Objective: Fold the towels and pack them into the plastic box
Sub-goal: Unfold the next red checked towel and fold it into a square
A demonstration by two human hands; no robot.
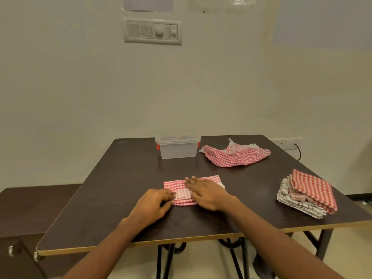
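A red-and-white checked towel (177,188) lies folded into a small rectangle on the dark table (124,174), near its front middle. My right hand (205,192) lies flat on the towel's right half with straight fingers. My left hand (151,204) pinches the towel's near left corner with curled fingers. A clear plastic box (178,151) with its lid on and red clips stands at the back middle. An unfolded red checked towel (235,155) lies crumpled to the right of the box.
A stack of folded towels (306,194), red checked on top and black-and-white patterned below, sits near the table's right edge. A dark bench (30,210) stands to the left of the table. The wall behind carries a switch panel (153,31).
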